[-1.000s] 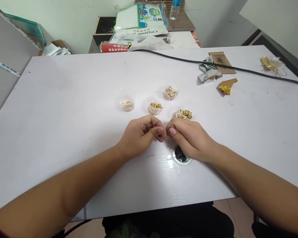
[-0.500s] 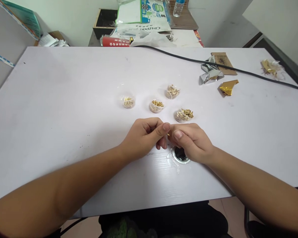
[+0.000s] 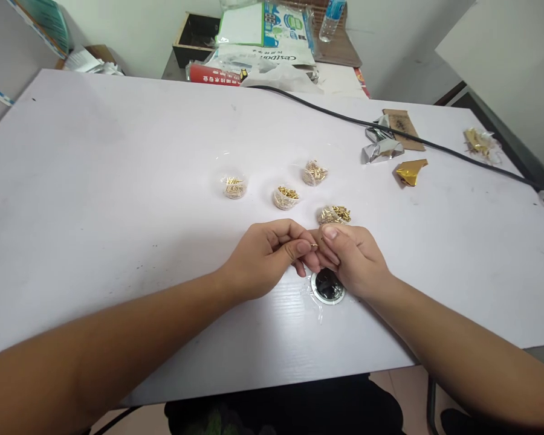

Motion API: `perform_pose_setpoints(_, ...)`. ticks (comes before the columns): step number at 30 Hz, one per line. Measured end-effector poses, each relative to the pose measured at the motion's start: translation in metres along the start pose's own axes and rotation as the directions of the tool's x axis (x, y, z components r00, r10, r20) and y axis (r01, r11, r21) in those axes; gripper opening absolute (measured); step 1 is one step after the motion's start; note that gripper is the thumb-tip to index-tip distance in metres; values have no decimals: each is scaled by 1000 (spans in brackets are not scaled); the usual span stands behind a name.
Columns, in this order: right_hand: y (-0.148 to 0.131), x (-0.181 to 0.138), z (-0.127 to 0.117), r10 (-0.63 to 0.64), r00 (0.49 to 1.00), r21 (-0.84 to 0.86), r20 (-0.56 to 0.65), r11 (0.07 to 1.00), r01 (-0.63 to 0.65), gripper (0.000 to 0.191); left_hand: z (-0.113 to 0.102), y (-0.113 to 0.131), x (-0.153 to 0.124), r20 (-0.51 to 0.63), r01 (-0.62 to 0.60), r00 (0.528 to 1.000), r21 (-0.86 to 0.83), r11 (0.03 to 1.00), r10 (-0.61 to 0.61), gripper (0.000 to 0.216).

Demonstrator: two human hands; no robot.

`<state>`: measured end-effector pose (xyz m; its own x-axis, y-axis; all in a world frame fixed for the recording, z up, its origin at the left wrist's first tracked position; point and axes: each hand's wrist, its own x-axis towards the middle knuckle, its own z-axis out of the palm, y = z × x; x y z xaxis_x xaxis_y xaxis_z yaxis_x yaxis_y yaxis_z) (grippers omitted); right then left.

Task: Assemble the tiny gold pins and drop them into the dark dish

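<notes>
My left hand (image 3: 276,254) pinches a small gold-coloured metal pin (image 3: 314,245) between thumb and forefinger, its end pointing toward the other hand. Right beside it, my right hand (image 3: 351,254) is closed with the thumb pressed on the forefinger; what it grips, if anything, is hidden. Beyond the hands stand small clear cups of gold metal pieces: one cup (image 3: 234,187) at the left, one cup (image 3: 286,197) in the middle, one cup (image 3: 315,173) farther back, and one cup (image 3: 334,214) just behind my right hand. Under the hands lies a round black disc with a silver rim (image 3: 327,287).
A black cable (image 3: 344,119) crosses the back right of the white table (image 3: 118,181). Near it lie silver foil (image 3: 382,151), brown cardboard (image 3: 404,130), gold foil (image 3: 410,173) and a clear bag of gold pieces (image 3: 480,144). A water bottle (image 3: 330,21) stands behind the table.
The view has tilted slightly. My fingers have shifted: the right thumb has moved up and away from the left fingertips, and more of the pin shows in my left hand.
</notes>
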<state>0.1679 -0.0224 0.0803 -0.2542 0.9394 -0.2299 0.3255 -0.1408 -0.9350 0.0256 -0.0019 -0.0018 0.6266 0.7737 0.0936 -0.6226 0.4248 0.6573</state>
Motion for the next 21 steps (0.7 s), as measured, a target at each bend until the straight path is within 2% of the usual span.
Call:
perform_pose_setpoints(6, -2, 1, 0, 39, 996, 16, 78, 999, -41, 50, 0, -4, -4, -4, -96, 995, 122, 988, 98, 30)
perform_pose_setpoints(9, -2, 0, -1, 44, 994, -11, 104, 999, -43, 50, -2, -5, -5, 6, -107, 994, 163, 981, 107, 34)
perform_pose_setpoints(14, -1, 0, -4, 22, 991, 53, 130, 998, -29, 46, -3, -5, -4, 45, -135, 991, 182, 974, 128, 37)
perform_pose_setpoints(21, -1, -4, -5, 52, 993, 2, 108, 999, -52, 46, -5, -2, -3, 96, -117, 990, 171, 978, 102, 35)
